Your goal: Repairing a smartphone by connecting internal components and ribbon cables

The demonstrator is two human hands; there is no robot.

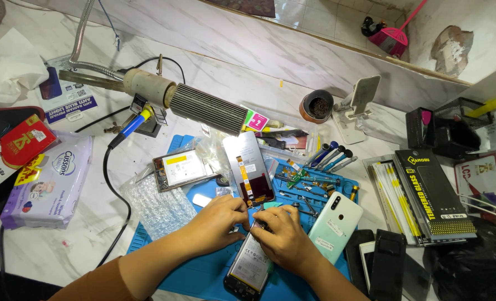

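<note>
Blue mat (203, 276), 2 hands (217, 222), 1 opened phone (249, 266)

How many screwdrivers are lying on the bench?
4, as far as shows: the screwdrivers lie side by side at the upper right edge of the blue mat, beyond the right hand, dark handle ends pointing away. Clutter may hide others.

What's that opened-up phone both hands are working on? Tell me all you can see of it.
The opened phone lies flat on the blue work mat, its back cover off and its insides facing up. A large pale battery fills its middle; its lower end looks dark. It lies tilted, upper end toward the hands. The left hand and right hand meet over its upper end and hide that part. A mint-green back shell lies just beside it.
</note>
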